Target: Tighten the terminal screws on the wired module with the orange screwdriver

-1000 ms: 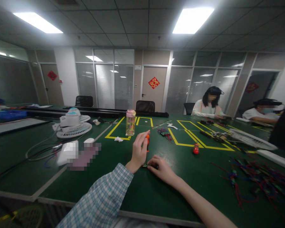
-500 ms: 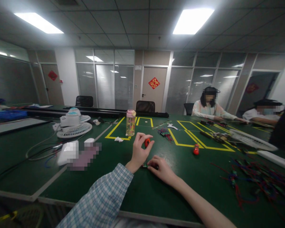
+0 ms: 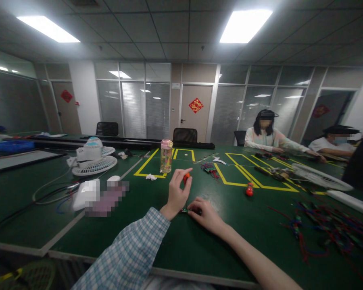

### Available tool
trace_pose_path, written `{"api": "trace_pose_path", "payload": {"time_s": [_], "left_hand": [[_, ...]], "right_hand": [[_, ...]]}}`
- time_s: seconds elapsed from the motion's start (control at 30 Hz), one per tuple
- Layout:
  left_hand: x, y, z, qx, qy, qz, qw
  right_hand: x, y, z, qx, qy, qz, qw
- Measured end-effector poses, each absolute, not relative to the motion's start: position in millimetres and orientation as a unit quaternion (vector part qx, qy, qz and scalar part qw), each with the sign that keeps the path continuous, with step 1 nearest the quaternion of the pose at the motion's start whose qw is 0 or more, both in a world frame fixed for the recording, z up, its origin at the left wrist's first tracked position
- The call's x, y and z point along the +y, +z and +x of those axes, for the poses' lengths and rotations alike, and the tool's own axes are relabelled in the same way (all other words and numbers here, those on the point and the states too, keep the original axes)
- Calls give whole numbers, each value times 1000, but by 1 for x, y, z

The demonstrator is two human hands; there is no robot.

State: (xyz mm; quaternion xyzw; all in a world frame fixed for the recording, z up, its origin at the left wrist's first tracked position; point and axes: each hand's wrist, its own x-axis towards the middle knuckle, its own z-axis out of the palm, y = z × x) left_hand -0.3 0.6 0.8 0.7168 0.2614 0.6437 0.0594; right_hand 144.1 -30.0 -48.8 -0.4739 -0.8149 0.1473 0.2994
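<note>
The left hand grips an orange-handled tool upright; the right hand pinches a small part flat on the table. A water bottle stands just beyond, loose wires well right.

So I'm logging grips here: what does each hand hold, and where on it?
The left hand pinches the orange-handled tool by its handle top. The right hand presses a small dark part onto the green table.
</note>
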Motion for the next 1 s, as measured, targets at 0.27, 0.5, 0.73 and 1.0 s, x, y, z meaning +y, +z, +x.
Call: {"api": "trace_pose_path", "payload": {"time_s": [0.27, 0.5, 0.73, 1.0], "left_hand": [[-1, 0, -2, 257, 635, 725, 71], [0, 1, -1, 259, 644, 716, 68], [2, 0, -1, 277, 641, 714, 49], [0, 1, -2, 261, 637, 721, 85]], "right_hand": [[-30, -48, 144, -817, 142, -471, 301], [-30, -48, 143, -817, 148, -470, 299], [-30, -49, 144, -814, 150, -468, 308], [-30, -49, 144, -816, 149, -467, 306]]}}
